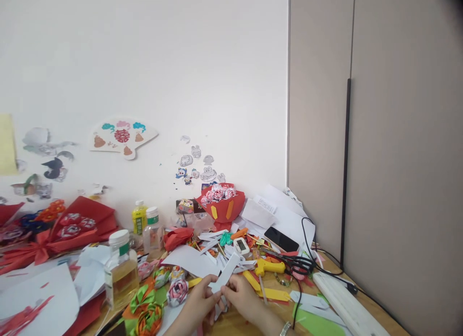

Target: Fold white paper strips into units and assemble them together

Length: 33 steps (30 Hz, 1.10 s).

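Between my two hands is a white paper strip [228, 269], slanting up and to the right above the desk. My left hand [204, 297] pinches its lower part from the left, fingers curled and partly hidden underneath. From the right, my right hand [239, 293] grips the strip's lower edge between thumb and fingers. A bracelet shows on the right wrist. Just left of my hands lies a pink and white paper rose [177, 292], with an orange and green paper flower [149, 319] nearer the front. A yellow glue gun [269, 267] lies to the right.
Paper scraps cover the desk. A bottle of amber liquid [122, 273] stands at left. Behind are a red-wrapped bouquet [221, 208], a phone [281, 239] and a small white timer [241, 247]. Black cables [302, 263] and a white power strip [347, 302] lie at right.
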Available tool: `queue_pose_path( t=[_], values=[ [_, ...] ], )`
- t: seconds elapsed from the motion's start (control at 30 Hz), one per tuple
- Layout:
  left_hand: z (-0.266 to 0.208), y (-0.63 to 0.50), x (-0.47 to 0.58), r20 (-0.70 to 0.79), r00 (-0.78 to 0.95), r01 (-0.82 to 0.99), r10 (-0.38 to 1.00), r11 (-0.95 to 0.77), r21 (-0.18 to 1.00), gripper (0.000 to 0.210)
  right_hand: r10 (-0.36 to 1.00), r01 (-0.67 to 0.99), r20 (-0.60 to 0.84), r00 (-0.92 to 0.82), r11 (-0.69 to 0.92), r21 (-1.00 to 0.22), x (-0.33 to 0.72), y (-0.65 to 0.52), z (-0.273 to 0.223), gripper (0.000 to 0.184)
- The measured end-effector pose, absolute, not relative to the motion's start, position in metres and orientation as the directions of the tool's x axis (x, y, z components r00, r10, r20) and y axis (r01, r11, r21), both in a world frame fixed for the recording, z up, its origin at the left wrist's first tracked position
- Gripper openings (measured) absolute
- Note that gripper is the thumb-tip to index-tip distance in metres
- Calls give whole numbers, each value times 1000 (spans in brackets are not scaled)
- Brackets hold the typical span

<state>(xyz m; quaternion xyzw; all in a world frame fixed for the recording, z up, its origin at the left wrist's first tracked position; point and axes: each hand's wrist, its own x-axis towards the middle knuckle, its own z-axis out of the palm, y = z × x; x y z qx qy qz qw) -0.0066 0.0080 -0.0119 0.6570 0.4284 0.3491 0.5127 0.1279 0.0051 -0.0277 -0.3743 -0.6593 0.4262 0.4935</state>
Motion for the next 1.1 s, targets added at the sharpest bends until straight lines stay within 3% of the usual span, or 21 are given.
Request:
queue_pose_path(
  t=[0.3,0.63,0.83,1.1],
  values=[
    [-16,13,-9,23,406,197,914,-112,974,54,930,131,360,-70,366,-921,134,15,-32,32],
    [-16,11,-6,-9,396,222,918,-86,971,50,944,-55,316,94,322,-945,144,27,-31,38],
    [-11,5,-7,-22,457,252,889,-106,962,47,945,-77,319,77,324,-943,145,24,-30,37],
    [2,-3,-7,-2,496,113,868,-63,992,54,928,-112,336,-163,321,-940,138,9,-24,37]
  ],
)
